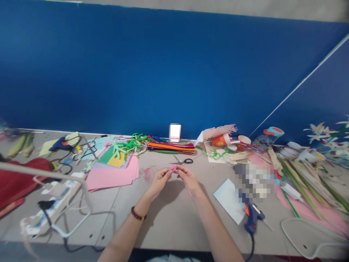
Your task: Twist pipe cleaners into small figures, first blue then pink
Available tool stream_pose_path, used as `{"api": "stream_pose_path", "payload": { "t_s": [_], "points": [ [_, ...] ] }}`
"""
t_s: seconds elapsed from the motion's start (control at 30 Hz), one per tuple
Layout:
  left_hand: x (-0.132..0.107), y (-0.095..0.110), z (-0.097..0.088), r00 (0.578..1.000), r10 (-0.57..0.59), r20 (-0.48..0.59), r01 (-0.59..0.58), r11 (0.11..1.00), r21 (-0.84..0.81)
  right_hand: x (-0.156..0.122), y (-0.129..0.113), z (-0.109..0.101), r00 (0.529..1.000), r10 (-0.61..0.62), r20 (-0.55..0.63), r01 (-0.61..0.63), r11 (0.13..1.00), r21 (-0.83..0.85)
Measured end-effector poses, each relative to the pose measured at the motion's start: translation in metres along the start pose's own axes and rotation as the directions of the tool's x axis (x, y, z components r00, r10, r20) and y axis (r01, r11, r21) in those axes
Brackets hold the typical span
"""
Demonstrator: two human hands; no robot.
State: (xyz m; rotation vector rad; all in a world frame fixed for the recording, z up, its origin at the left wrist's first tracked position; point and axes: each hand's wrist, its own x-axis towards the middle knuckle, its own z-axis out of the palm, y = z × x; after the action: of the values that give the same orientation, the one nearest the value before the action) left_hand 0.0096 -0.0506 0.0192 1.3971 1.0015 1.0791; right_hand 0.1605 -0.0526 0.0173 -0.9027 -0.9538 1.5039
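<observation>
My left hand (160, 181) and my right hand (190, 181) meet over the middle of the table, fingertips closed together. Between them is a small pink piece (173, 168), pinched from both sides; its material is too small to make out. Just beyond my fingers lies a pair of scissors (188, 161) with black handles, blades apart. Farther back is a bundle of coloured pipe cleaners (171, 147), orange and purple among them. Pink sheets of paper (114, 176) lie to the left of my left hand.
A blue glue gun (252, 218) rests at the right near a pale blue sheet (227, 198). Paper cups (220, 140) and dried leaves (302, 182) crowd the right side. At the left are a power strip (51, 207) and a white metal frame (87, 198). A lit phone (175, 131) stands against the blue partition.
</observation>
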Motion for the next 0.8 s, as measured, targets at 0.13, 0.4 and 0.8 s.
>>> {"api": "stream_pose_path", "payload": {
  "t_s": [0.13, 0.4, 0.8],
  "points": [
    [-0.001, 0.002, 0.002, 0.985, -0.121, 0.126, 0.132, 0.988, -0.08, 0.0, 0.005, 0.003, 0.999, -0.036, -0.034, 0.034, 0.997, -0.069],
    [-0.005, 0.013, 0.008, 0.969, -0.159, 0.187, 0.192, 0.965, -0.176, -0.001, 0.007, 0.004, 0.994, 0.033, -0.104, -0.029, 0.999, 0.039],
    [-0.001, 0.005, 0.005, 0.983, -0.102, 0.15, 0.111, 0.992, -0.053, -0.004, 0.001, 0.007, 0.996, 0.08, -0.051, -0.074, 0.991, 0.114]
  ]
}}
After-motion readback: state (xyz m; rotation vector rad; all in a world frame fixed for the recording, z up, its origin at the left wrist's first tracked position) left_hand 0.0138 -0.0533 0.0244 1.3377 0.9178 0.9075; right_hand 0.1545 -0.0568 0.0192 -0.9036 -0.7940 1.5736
